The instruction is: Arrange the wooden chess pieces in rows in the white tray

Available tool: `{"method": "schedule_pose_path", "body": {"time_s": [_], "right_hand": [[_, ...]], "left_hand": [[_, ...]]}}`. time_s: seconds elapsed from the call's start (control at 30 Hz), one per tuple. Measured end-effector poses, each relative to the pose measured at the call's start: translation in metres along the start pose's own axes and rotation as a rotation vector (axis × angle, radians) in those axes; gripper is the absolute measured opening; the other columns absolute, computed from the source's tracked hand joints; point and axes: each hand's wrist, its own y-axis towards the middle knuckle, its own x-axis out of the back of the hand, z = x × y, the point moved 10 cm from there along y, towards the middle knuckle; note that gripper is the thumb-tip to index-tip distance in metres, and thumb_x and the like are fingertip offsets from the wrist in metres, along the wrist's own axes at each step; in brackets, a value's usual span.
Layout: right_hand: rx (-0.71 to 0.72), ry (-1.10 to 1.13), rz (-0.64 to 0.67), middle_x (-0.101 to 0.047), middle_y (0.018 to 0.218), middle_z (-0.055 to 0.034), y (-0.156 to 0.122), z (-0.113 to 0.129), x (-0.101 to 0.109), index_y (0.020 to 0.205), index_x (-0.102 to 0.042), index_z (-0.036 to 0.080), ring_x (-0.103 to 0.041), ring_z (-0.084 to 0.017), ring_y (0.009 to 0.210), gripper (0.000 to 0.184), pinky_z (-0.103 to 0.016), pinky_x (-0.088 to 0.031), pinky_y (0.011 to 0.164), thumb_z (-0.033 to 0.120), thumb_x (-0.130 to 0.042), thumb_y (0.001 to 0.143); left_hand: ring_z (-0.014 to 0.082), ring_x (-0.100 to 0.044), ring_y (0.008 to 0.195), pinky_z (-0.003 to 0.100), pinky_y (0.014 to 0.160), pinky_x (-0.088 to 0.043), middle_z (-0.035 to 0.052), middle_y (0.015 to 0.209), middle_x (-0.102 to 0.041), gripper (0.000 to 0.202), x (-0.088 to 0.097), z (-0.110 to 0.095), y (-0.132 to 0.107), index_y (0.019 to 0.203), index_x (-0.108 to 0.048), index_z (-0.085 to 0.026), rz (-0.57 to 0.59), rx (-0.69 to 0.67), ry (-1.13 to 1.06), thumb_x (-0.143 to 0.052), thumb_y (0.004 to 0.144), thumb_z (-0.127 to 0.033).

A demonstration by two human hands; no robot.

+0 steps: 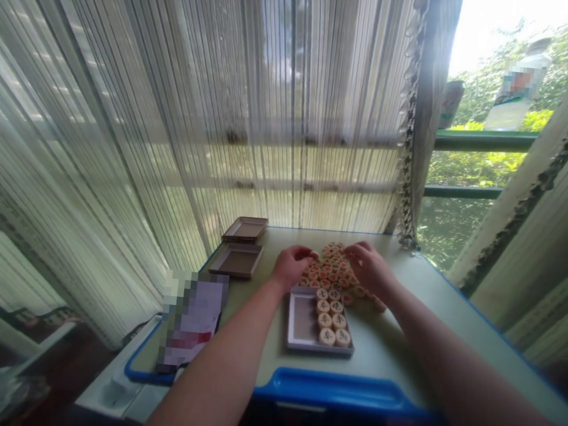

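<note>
A heap of round wooden Chinese chess pieces (329,269) lies on the table, many with red characters. At its left edge my left hand (291,267) pinches a Chinese chess piece (314,255) between thumb and fingertips. On the other side my right hand (370,267) reaches over the heap with bent fingers; whatever they grip is hidden. Just in front of the heap is a shallow open box (304,319). Two columns of pieces with dark characters (328,320) stand in its right half, while its left half shows bare bottom.
Two more shallow boxes, one farther back (247,228) and one nearer (236,260), sit at the table's left edge. A blurred-out packet (198,318) lies at front left. The table (433,334) has a raised blue rim (337,389). Behind hangs a string curtain (274,105).
</note>
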Motion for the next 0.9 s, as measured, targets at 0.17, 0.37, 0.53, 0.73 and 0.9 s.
{"method": "schedule_pose_path", "body": {"time_s": [0.17, 0.37, 0.53, 0.73, 0.9], "right_hand": [[-0.036, 0.160, 0.094, -0.061, 0.102, -0.0070, -0.005, 0.019, -0.013, 0.113, -0.058, 0.024, -0.060, -0.016, 0.078, 0.036, -0.034, -0.050, 0.078, 0.023, -0.049, 0.079], [-0.132, 0.611, 0.099, -0.068, 0.088, -0.0046, -0.009, 0.030, -0.031, 0.093, -0.063, 0.021, -0.064, -0.018, 0.081, 0.026, -0.034, -0.054, 0.077, 0.033, -0.062, 0.071], [-0.143, 0.674, 0.081, -0.069, 0.078, -0.0037, -0.012, 0.039, -0.028, 0.087, -0.063, 0.019, -0.065, -0.017, 0.073, 0.027, -0.032, -0.055, 0.071, 0.033, -0.068, 0.065], [-0.138, 0.616, 0.074, -0.069, 0.080, -0.0037, -0.013, 0.037, -0.025, 0.092, -0.063, 0.020, -0.065, -0.017, 0.073, 0.027, -0.031, -0.054, 0.070, 0.033, -0.066, 0.069], [-0.144, 0.599, 0.091, -0.069, 0.083, -0.0051, -0.014, 0.037, -0.029, 0.102, -0.060, 0.018, -0.065, -0.017, 0.075, 0.035, -0.033, -0.054, 0.073, 0.031, -0.065, 0.070]], "left_hand": [[0.0142, -0.065, 0.074, 0.018, 0.047, -0.049, 0.0075, 0.090, -0.070, 0.021, 0.002, 0.001, -0.003, 0.092, -0.065, -0.013, -0.012, 0.070, -0.051, -0.064, 0.072, -0.020], [0.0134, -0.063, 0.066, 0.019, 0.045, -0.048, 0.0073, 0.081, -0.070, 0.025, -0.004, 0.001, -0.005, 0.087, -0.063, -0.012, 0.041, 0.102, -0.154, -0.070, 0.068, -0.026], [0.0118, -0.063, 0.066, 0.023, 0.058, -0.052, 0.0068, 0.079, -0.068, 0.030, -0.017, 0.001, -0.010, 0.084, -0.061, -0.010, 0.142, 0.152, -0.290, -0.074, 0.064, -0.029], [0.0073, -0.057, 0.058, 0.019, 0.054, -0.045, 0.0035, 0.074, -0.066, 0.034, -0.018, -0.003, -0.011, 0.081, -0.064, -0.009, 0.160, 0.116, -0.267, -0.077, 0.057, -0.030], [0.0060, -0.052, 0.054, 0.018, 0.049, -0.040, 0.0013, 0.067, -0.065, 0.037, -0.017, -0.003, -0.013, 0.078, -0.065, -0.010, 0.172, 0.136, -0.210, -0.078, 0.053, -0.034]]}}
